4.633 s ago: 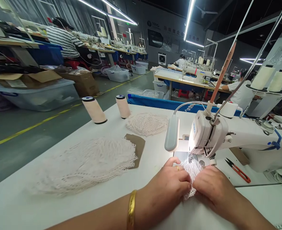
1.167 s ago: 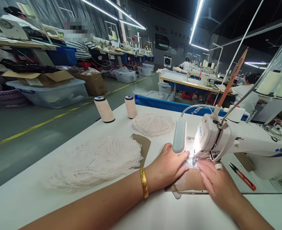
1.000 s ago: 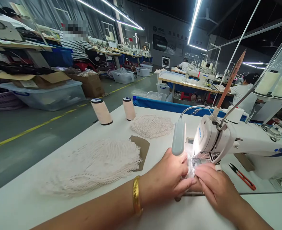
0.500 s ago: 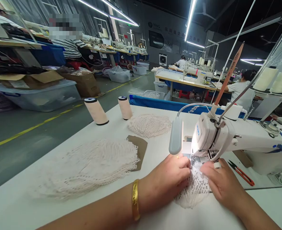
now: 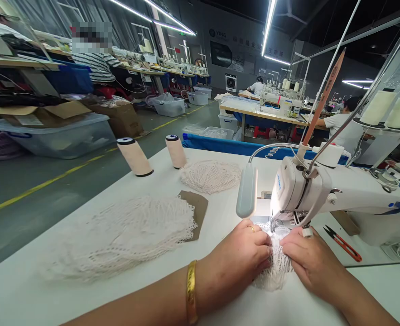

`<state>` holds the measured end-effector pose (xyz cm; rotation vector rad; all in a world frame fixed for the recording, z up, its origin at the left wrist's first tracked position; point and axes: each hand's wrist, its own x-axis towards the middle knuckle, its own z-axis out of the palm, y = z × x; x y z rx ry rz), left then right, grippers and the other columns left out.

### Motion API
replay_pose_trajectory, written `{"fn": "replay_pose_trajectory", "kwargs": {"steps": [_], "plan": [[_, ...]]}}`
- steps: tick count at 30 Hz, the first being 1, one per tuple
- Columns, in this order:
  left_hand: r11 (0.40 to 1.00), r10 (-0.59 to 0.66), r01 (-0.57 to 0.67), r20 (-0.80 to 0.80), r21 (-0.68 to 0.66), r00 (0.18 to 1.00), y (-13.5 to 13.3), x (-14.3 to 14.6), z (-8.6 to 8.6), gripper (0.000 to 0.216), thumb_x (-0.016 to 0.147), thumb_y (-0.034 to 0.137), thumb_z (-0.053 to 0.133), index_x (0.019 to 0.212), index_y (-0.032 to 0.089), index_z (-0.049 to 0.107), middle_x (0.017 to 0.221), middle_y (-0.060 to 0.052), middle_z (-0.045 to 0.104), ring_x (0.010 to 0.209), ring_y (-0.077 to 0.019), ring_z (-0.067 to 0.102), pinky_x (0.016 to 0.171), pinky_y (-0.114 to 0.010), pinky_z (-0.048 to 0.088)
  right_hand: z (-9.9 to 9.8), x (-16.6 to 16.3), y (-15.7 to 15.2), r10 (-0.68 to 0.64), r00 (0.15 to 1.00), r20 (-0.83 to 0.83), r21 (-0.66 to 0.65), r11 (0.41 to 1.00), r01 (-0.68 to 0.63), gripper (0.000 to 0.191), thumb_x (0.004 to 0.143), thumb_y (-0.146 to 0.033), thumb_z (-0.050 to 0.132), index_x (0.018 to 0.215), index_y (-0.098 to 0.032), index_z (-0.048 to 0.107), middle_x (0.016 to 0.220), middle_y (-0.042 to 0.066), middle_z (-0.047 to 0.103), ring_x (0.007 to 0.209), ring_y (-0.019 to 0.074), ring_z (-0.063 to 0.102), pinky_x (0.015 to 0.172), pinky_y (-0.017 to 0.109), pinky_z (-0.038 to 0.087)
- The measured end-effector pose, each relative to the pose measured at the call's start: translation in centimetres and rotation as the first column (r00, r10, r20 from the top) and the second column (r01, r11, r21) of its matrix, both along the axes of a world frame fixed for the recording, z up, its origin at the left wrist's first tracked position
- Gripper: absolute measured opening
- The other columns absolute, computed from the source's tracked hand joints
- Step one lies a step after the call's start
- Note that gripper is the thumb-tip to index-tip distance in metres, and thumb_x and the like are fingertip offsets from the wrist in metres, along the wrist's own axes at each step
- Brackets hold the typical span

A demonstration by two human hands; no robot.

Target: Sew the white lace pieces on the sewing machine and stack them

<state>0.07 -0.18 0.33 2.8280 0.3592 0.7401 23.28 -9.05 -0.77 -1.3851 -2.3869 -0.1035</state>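
A piece of white lace (image 5: 277, 267) lies under the needle area of a white sewing machine (image 5: 291, 190), lit by a small lamp (image 5: 247, 190). My left hand (image 5: 245, 253), with a gold ring and bracelet, is closed on the lace's left edge. Its fingertips are partly hidden in the fabric. On the other side, my right hand (image 5: 308, 256) pinches the lace just in front of the presser foot (image 5: 277, 225). Between both hands the lace is gathered into narrow folds. Some of it shows behind the foot.
Left on the table are a large lace stack (image 5: 128, 240) over brown card (image 5: 198, 213) and a smaller lace pile (image 5: 209, 176). Two thread cones (image 5: 135, 157) stand at the far edge. Orange-handled thread snips (image 5: 343, 243) lie right of my right hand. Co-workers sit at machines beyond.
The lace has moved farther under the presser foot, and some now appears behind it. My right hand has shifted slightly left, and the lace between my hands is narrower and more bunched.
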Motion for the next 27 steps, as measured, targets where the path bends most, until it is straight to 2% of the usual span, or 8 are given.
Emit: {"fn": "replay_pose_trajectory", "kwargs": {"steps": [6, 13, 17, 22, 27], "plan": [[1.000, 0.028, -0.028, 0.003, 0.009, 1.000, 0.7, 0.1, -0.2, 0.013, 0.097, 0.014, 0.068, 0.087, 0.019, 0.075, 0.092, -0.003, 0.075, 0.083, -0.0202, 0.065, 0.083, -0.037, 0.048, -0.1, -0.1, 0.3, -0.031, 1.000, 0.003, 0.017, 0.999, 0.031, 0.031, 0.085, 0.003, 0.053, 0.097, -0.025, 0.059, 0.091, 0.002, 0.070, 0.088, 0.0238, 0.061, 0.080, 0.033, 0.043], [0.999, 0.047, -0.047, -0.002, 0.013, 0.999, 1.9, 0.3, -0.4, 0.015, 0.099, 0.016, 0.062, 0.093, 0.019, 0.076, 0.091, -0.004, 0.075, 0.086, -0.0211, 0.066, 0.084, -0.037, 0.049, -0.1, -0.1, 0.6, -0.097, 0.995, 0.011, 0.014, 0.995, 0.097, 0.050, 0.082, 0.004, 0.048, 0.119, -0.024, 0.064, 0.114, 0.007, 0.075, 0.099, 0.0274, 0.065, 0.083, 0.039, 0.050], [0.999, 0.029, -0.030, 0.045, 0.016, 0.999, 1.8, 0.1, -0.3, 0.015, 0.099, 0.013, 0.062, 0.096, 0.020, 0.075, 0.097, -0.005, 0.075, 0.088, -0.0208, 0.066, 0.084, -0.036, 0.048, 0.0, -0.2, 0.3, -0.022, 0.998, -0.062, 0.059, 0.998, 0.026, 0.049, 0.085, 0.004, 0.047, 0.122, -0.024, 0.064, 0.125, 0.008, 0.075, 0.107, 0.0280, 0.064, 0.086, 0.041, 0.051], [0.987, -0.158, 0.157, 0.043, 0.016, 0.987, 0.5, -0.4, 0.2, 0.017, 0.096, 0.007, 0.066, 0.090, 0.022, 0.072, 0.093, 0.000, 0.077, 0.081, -0.0167, 0.065, 0.082, -0.037, 0.044, 0.9, -0.8, -0.5, 0.162, 0.980, -0.119, -0.053, 0.984, -0.169, 0.032, 0.099, -0.004, 0.049, 0.118, -0.024, 0.065, 0.105, 0.004, 0.075, 0.094, 0.0230, 0.063, 0.080, 0.037, 0.049], [0.986, -0.159, 0.158, 0.008, 0.059, 0.987, 0.0, -0.5, 0.4, 0.019, 0.095, 0.006, 0.064, 0.083, 0.021, 0.069, 0.088, 0.000, 0.076, 0.076, -0.0162, 0.064, 0.083, -0.038, 0.042, 1.2, -1.0, -0.7, 0.161, 0.980, -0.115, -0.084, 0.982, -0.171, 0.029, 0.100, -0.004, 0.050, 0.115, -0.023, 0.065, 0.100, 0.004, 0.073, 0.093, 0.0220, 0.062, 0.080, 0.036, 0.049]]}}
